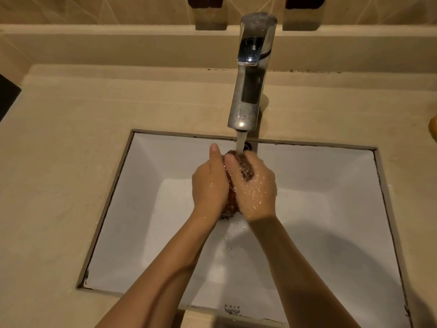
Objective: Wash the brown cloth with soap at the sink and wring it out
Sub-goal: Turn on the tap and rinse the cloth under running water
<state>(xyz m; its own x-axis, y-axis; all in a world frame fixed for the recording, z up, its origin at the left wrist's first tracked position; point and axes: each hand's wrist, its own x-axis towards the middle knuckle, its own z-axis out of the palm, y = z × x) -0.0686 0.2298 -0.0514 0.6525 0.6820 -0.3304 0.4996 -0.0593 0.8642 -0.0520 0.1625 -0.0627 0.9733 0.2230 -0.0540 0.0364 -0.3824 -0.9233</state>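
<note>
White sink (331, 233) sits low in the tan bench (59, 185), and above its middle the left hand (209, 185) and the right hand (257, 195) both wrap tight round the balled-up brown cloth (233, 200), right under the water (241, 140) running from the silver tap (248, 91).

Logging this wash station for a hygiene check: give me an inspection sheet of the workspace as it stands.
Surface: beige counter around a white sink; suds in the basin.
Job's things: brown cloth bunched under the running tap; no soap bar clearly seen.
Clutter: orange thing at the right edge, dark thing at the left edge, both cut off.
Hands: left hand and right hand, both wet, grip the cloth.
Cables: nothing seen.
Surroundings: tiled wall above a ledge, with HOT label and COLD label.
</note>
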